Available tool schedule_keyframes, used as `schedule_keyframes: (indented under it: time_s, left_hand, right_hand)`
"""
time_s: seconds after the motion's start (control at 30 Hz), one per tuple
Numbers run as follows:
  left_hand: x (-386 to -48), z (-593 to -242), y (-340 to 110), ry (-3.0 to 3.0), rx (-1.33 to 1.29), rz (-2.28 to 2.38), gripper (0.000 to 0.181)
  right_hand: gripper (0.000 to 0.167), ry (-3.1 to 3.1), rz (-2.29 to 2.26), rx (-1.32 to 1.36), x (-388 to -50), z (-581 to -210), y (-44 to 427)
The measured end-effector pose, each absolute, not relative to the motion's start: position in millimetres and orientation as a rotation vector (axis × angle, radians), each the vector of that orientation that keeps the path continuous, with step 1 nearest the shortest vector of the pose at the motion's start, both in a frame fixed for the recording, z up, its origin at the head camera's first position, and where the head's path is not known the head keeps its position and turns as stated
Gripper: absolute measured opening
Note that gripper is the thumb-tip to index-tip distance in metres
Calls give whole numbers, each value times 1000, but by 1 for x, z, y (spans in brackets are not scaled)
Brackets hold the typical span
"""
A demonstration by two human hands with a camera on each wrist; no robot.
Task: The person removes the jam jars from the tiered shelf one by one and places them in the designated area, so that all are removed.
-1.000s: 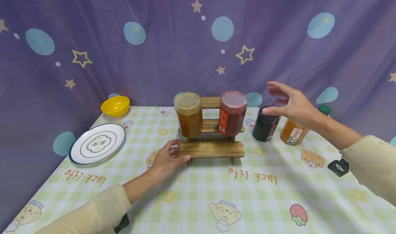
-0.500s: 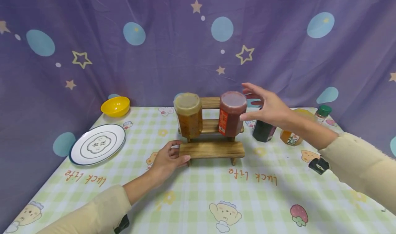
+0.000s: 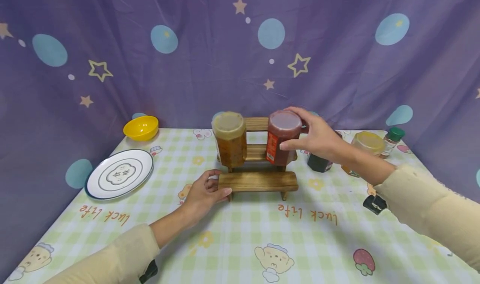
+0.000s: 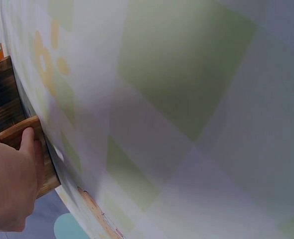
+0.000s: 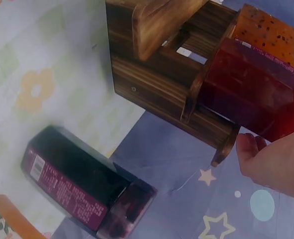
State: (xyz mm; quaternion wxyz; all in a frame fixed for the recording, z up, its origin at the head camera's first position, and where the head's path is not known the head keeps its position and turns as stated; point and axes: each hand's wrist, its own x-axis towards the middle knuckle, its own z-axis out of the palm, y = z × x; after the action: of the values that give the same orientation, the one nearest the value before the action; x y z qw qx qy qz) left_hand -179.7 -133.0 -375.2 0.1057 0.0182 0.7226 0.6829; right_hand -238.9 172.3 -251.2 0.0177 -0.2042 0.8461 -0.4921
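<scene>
A stepped wooden rack (image 3: 258, 182) stands mid-table. My left hand (image 3: 202, 196) grips the left end of its lowest step, thumb on top; the left wrist view shows this hand (image 4: 15, 174) at the wood. Higher up on the rack stand a jar of amber sauce (image 3: 230, 148) on the left and a jar of red sauce (image 3: 279, 127) on the right. My right hand (image 3: 315, 136) holds the red jar near its lid, thumb in front and fingers behind. In the right wrist view, black specks show in the amber jar (image 5: 274, 37) beside the red jar (image 5: 251, 89).
Right of the rack, partly behind my right arm, are a dark purple jar (image 3: 318, 163), a yellow-lidded jar (image 3: 369, 142) and a small green-capped bottle (image 3: 393, 140). At left lie a white plate (image 3: 97, 182) and a yellow bowl (image 3: 141, 129). A purple curtain (image 3: 210, 67) hangs behind the table.
My right hand has moved left from above the dark jar to the red jar, and its thumb and fingers have come round it. The left hand and rack have stayed put.
</scene>
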Motion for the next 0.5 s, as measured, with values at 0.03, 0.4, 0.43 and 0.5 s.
schedule_keyframes:
  time_s: [0.03,0.4,0.43,0.5]
  left_hand:
    - [-180,-375,-133,2130,54,2012,62]
    - [-179,-375,-133,2138,65,2004,62]
    - [-179,-375,-133,2139,64,2004,62]
    - [-180,-375,-133,2142,62,2003,62]
  right_hand:
    - [86,2619,-1538,-632,-239,-252,172]
    - [85,2561,-1596,-630,-237,-253,171]
    - [85,2557,-1603,-630,-237,-252,171]
    - [84,2561,-1608,-625,-236,-252,170]
